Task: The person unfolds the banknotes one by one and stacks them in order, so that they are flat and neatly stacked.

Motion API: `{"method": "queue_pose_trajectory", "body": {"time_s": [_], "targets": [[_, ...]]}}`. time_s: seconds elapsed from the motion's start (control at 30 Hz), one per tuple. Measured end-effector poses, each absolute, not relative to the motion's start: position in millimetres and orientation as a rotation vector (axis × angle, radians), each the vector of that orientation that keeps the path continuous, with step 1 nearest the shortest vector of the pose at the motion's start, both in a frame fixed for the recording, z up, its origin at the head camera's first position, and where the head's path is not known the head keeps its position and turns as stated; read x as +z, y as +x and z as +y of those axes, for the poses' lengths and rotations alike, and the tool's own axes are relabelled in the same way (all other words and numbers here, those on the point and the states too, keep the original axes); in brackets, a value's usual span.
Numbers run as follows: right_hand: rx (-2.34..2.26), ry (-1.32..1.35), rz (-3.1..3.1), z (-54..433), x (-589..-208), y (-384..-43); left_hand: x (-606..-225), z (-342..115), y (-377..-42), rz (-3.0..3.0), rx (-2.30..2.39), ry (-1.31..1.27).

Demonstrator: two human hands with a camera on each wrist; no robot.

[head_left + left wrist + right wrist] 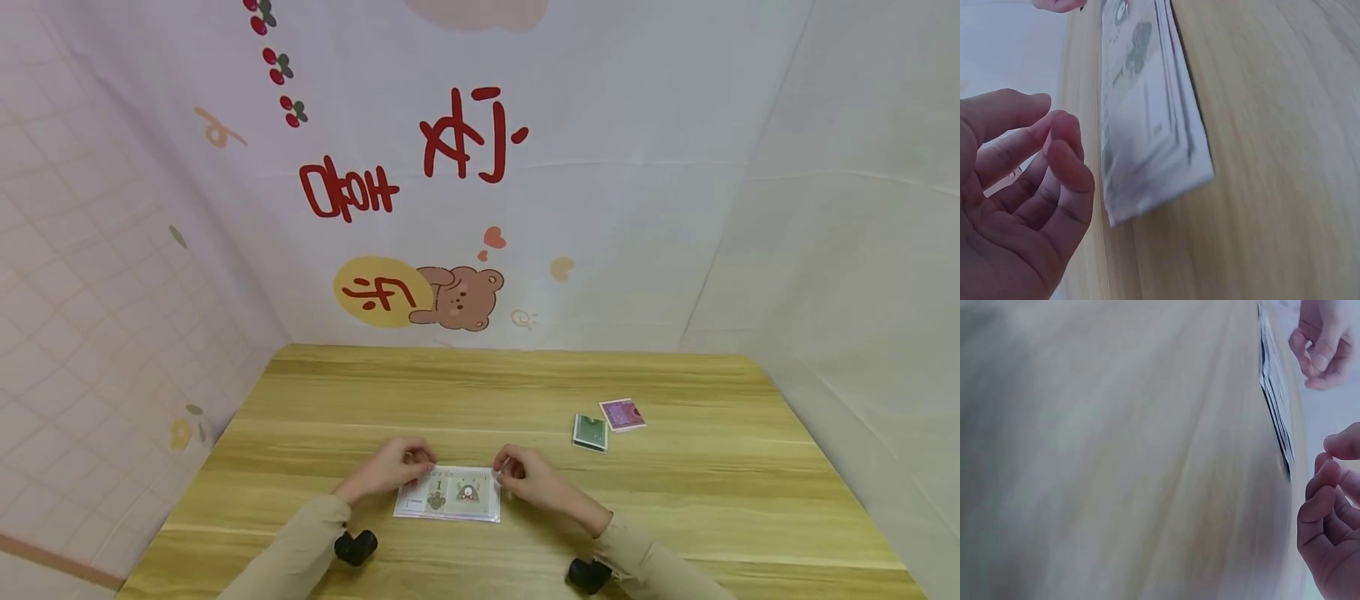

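Note:
A thin stack of pale printed paper notes (pixel 457 493), like play money with a penguin picture and a "1", lies flat on the table between the hands. Its several layers are slightly fanned along one edge in the left wrist view. At its upper left corner is the left hand (pixel 397 464), fingers loosely bent and the thumb near the index fingertip. The left wrist view shows a gap between this hand (pixel 1029 181) and the notes. By the upper right corner is the right hand (pixel 534 479), its fingers loosely curled too, with nothing seen in them.
Farther right on the wooden table (pixel 697 467) lie a small green stack of cards or folded notes (pixel 590 432) and a purple one (pixel 622 414), close together. A white cloth wall with a printed bear (pixel 461 298) rises behind the table.

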State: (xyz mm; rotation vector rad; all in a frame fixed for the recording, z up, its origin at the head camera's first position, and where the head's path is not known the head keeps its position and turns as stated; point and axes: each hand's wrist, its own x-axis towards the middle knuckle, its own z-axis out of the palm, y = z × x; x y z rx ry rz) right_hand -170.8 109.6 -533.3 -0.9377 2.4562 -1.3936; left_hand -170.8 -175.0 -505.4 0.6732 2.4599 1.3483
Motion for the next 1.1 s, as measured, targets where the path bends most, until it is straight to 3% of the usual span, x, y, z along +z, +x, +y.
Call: {"method": "queue_pose_trajectory", "body": {"time_s": [0.53,0.63,1.1], "targets": [[-1.521,-0.764,2.611,172.1,-517.8,-175.4,-508.2,-135.5,-176.1,2.377,1.429,0.718],[-1.512,-0.707,2.687,191.3,-528.7,-184.8,-511.0,-126.9,-178.9,2.360,1.437,0.718],[-1.580,-0.267,2.907,251.1,-522.7,-198.4,-513.0,-86.8,-187.4,2.314,1.502,0.702]]}}
